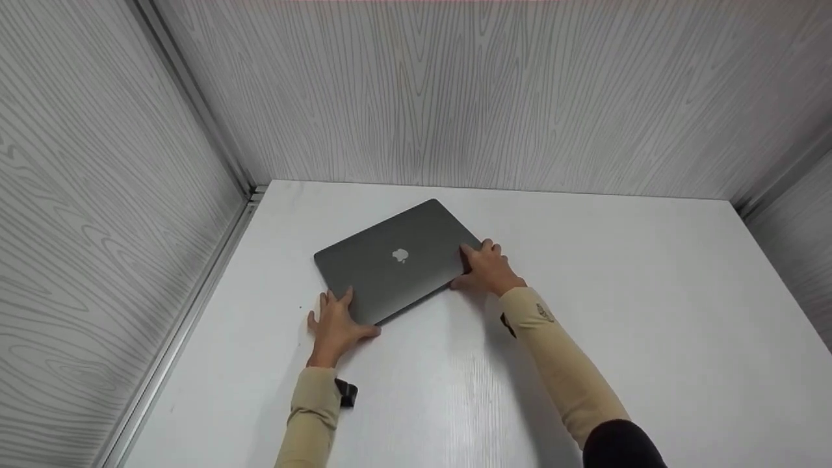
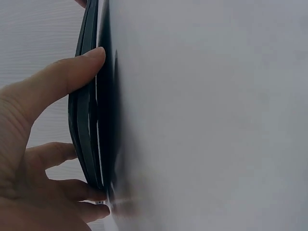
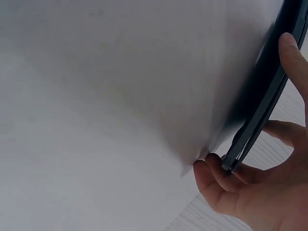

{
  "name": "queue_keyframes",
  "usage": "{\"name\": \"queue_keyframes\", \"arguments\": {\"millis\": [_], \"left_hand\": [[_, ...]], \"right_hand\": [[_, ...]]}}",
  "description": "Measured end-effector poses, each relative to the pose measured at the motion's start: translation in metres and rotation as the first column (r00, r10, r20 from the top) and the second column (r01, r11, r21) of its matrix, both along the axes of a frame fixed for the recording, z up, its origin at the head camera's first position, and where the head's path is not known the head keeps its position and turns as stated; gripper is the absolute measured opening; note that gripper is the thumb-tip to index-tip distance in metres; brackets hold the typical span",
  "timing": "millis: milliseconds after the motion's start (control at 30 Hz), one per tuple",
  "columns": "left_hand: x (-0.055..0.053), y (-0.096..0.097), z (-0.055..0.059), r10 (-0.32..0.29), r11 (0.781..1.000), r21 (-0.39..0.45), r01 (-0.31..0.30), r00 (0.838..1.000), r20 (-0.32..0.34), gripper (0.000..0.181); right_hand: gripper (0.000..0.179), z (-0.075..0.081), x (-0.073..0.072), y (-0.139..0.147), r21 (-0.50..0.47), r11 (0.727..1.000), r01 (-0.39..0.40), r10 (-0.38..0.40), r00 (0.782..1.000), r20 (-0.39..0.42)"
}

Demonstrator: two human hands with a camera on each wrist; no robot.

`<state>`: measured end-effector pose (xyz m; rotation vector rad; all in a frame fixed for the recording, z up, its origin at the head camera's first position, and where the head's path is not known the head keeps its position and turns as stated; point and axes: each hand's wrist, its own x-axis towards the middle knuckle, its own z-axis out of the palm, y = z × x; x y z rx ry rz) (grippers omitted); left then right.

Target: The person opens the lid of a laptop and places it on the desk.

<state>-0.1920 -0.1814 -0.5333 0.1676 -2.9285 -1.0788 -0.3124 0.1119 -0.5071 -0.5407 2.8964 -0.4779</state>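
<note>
A dark grey closed laptop (image 1: 416, 234) with a pale apple logo on its lid lies at a slant over the white table. At its near left corner, my left hand (image 1: 336, 325) grips it, thumb along the front edge and other fingers spread over the lid and side. The right hand (image 1: 487, 268) holds the right corner, with its thumb at the front edge. Up close in the left wrist view, the thumb (image 2: 79, 72) presses against the laptop's thin edge (image 2: 85, 110). In the right wrist view, curled fingertips (image 3: 207, 178) reach around the corner of the laptop (image 3: 262, 103).
Under the laptop spreads a white table (image 1: 650, 292). A wood-grain panel (image 1: 455, 91) rises behind it, and another panel (image 1: 97, 214) stands along the left side with a metal rail at its foot. Both forearms wear beige sleeves (image 1: 565, 364).
</note>
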Motion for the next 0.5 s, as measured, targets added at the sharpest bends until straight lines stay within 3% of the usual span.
{"name": "queue_keyframes", "arguments": {"millis": [500], "left_hand": [[-0.012, 0.005, 0.001, -0.059, 0.998, -0.029, 0.060, 0.998, 0.011, 0.100]], "right_hand": [[0.092, -0.003, 0.011, 0.013, 0.007, 0.998, 0.066, -0.066, 0.997, -0.032]]}}
